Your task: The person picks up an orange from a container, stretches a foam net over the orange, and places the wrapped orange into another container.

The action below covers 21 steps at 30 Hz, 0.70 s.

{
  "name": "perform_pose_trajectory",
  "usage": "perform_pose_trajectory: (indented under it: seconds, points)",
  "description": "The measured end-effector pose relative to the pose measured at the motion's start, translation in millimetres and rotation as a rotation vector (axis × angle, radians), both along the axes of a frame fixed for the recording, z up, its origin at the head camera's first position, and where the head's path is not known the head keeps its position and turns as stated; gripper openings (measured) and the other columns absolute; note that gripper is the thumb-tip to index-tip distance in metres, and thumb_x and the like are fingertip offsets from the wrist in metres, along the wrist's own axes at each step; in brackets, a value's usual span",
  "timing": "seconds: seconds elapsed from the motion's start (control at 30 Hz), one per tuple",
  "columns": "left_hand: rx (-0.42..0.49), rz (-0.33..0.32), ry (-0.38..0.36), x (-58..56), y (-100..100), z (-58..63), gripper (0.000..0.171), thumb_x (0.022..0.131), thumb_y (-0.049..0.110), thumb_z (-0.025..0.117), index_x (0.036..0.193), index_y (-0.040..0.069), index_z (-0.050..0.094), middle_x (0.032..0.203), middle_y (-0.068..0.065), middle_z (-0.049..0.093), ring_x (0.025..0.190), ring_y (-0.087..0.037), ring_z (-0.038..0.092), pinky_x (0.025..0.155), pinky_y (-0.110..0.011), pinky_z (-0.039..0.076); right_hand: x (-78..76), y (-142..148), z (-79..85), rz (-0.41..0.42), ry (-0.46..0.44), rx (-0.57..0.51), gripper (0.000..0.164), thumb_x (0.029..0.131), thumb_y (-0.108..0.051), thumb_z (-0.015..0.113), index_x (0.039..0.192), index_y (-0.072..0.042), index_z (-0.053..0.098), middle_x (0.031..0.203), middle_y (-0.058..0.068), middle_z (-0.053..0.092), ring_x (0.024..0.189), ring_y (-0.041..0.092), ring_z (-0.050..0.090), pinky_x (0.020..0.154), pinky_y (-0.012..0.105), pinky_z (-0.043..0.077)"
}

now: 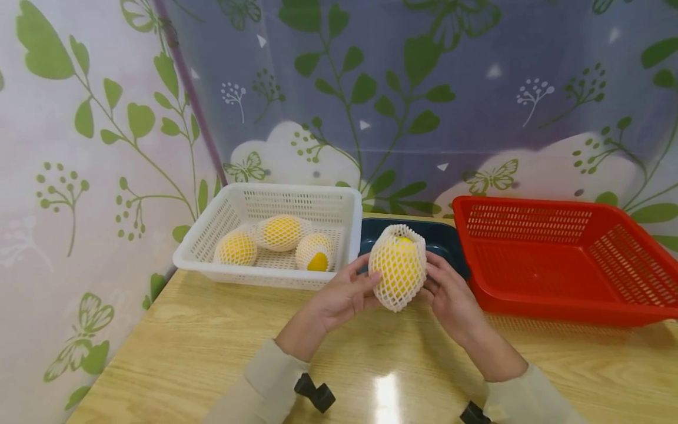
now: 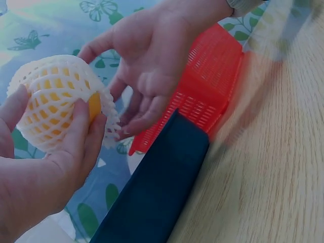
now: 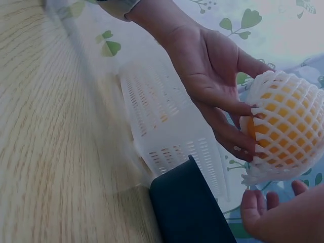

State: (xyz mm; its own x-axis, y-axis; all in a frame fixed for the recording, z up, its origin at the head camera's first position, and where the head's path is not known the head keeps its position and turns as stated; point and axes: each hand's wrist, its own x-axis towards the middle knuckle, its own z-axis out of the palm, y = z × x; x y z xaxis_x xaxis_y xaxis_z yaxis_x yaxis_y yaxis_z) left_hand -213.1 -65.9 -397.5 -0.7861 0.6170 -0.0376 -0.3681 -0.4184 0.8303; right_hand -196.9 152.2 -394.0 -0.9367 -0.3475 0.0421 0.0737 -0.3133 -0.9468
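A yellow fruit in a white foam net point(image 1: 398, 271) is held up above the table's back part, the net's gathered opening on top. My left hand point(image 1: 341, 297) grips it from the left, thumb in front and fingers spread over the net in the left wrist view. On its other side is my right hand point(image 1: 457, 303), fingers loosely bent and close to the net; whether they touch it I cannot tell. Three more netted yellow fruits point(image 1: 282, 232) lie in the white basket point(image 1: 267, 277). Behind the held fruit stands a dark blue bin point(image 1: 442, 238), partly hidden.
To the right stands a red perforated basket point(image 1: 529, 265), its front edge reaching over the wooden table point(image 1: 212, 341). A patterned curtain point(image 1: 371, 106) hangs close behind the containers and along the left side.
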Motion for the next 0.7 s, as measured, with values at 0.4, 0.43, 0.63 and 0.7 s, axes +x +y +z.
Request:
perform_pose_trajectory:
  seconds: [0.4, 0.43, 0.63, 0.7]
  points:
    - [-0.054, 0.007, 0.011, -0.2, 2.2, -2.2, 0.055, 0.091, 0.027, 0.054, 0.139, 0.019, 0.027, 0.121, -0.015, 0.054, 0.102, -0.024, 0.059, 0.094, -0.045, 0.041, 0.5, -2.3, 1.4, 0.008, 0.008, -0.015, 0.052, 0.097, -0.016, 0.042, 0.143, -0.009, 0.018, 0.14, 0.008, 0.028, 0.114, 0.012, 0.047, 0.096, 0.025, 0.04]
    - [-0.063, 0.0, 0.019, 0.0, 2.3, -2.3, 0.056, 0.091, 0.03, 0.054, 0.139, 0.02, 0.027, 0.123, -0.016, 0.053, 0.104, -0.025, 0.058, 0.095, -0.047, 0.039, 0.9, -2.7, 1.4, 0.008, 0.012, -0.014, 0.052, 0.096, -0.015, 0.043, 0.142, -0.01, 0.019, 0.139, 0.007, 0.029, 0.113, 0.012, 0.047, 0.096, 0.025, 0.04]
    - [-0.127, 0.015, 0.047, 0.8, 3.9, -2.1, 0.061, 0.086, 0.038, 0.057, 0.137, 0.019, 0.028, 0.127, -0.018, 0.05, 0.106, -0.026, 0.057, 0.096, -0.05, 0.038, 2.4, -3.3, 1.3, 0.019, 0.03, -0.007, 0.05, 0.095, -0.014, 0.044, 0.139, -0.012, 0.021, 0.133, 0.006, 0.033, 0.11, 0.013, 0.048, 0.095, 0.025, 0.041]
    - [-0.146, 0.034, 0.053, 1.1, 4.4, -1.9, 0.064, 0.084, 0.038, 0.06, 0.136, 0.017, 0.028, 0.128, -0.016, 0.048, 0.105, -0.023, 0.057, 0.096, -0.048, 0.039, 2.3, -3.0, 0.8, 0.014, 0.037, 0.008, 0.049, 0.095, -0.014, 0.046, 0.138, -0.014, 0.023, 0.13, 0.006, 0.036, 0.108, 0.013, 0.048, 0.093, 0.024, 0.043]
